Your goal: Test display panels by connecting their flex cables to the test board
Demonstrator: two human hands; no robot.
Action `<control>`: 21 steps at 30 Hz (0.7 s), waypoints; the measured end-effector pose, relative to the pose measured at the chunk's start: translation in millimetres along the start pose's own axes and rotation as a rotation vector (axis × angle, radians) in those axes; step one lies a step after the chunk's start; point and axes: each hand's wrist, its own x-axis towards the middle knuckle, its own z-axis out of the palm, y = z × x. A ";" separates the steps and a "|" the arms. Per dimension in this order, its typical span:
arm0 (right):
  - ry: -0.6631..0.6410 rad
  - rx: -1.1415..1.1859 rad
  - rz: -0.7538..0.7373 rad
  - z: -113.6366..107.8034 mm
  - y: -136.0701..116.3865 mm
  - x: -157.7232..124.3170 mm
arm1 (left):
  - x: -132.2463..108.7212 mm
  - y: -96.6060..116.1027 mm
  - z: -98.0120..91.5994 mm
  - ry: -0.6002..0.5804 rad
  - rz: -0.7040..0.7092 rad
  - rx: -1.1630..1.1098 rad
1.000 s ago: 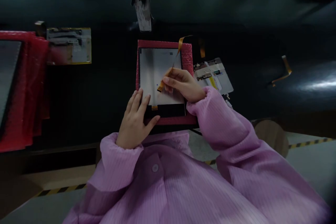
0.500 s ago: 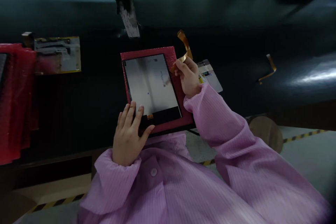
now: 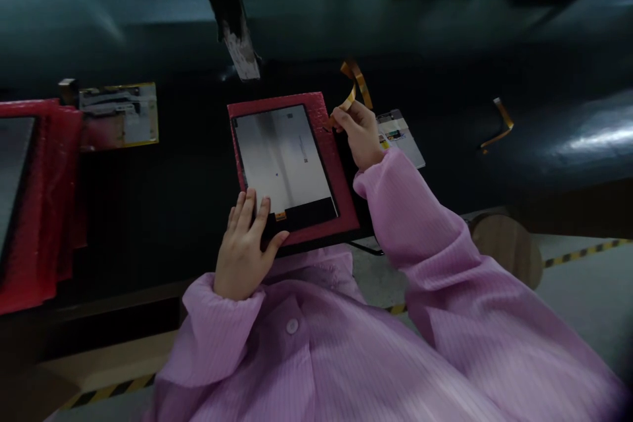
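A flat display panel (image 3: 291,158) with a silvery back and a black lower strip lies on a red plastic sheet (image 3: 341,191) at the table's front edge. Fingers spread, my left hand (image 3: 243,250) rests on the panel's lower left corner. My right hand (image 3: 363,135) pinches one end of an orange flex cable (image 3: 350,97) just beyond the panel's right edge. The rest of that cable curls up past the fingertips; the pinched end is partly hidden. A small copper-coloured connector (image 3: 280,215) shows on the black strip.
Right of my hand lies a pale flat part (image 3: 408,145) with exposed circuitry. Farther right is a loose flex cable (image 3: 504,124). At left are stacked red sheets (image 3: 54,204) bearing a panel and a circuit-bearing plate (image 3: 141,115). A dark post (image 3: 240,46) rises behind; a round stool (image 3: 509,250) stands below.
My right hand, still pinching the flex cable, has moved slightly right, away from the panel's edge. My left hand stays on the corner. The view has shifted a little.
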 end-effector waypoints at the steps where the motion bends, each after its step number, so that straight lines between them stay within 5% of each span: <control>1: -0.036 0.034 0.012 -3.2 -1.7 -0.6 | 5.2 0.6 1.6 -0.008 0.006 0.000; 12: -0.478 0.219 0.168 -8.5 -38.5 -35.9 | 62.1 9.1 9.8 -0.139 0.089 0.001; 21: -0.637 0.043 0.233 -4.8 -39.5 -45.2 | 66.2 9.3 15.1 -0.047 0.116 -0.061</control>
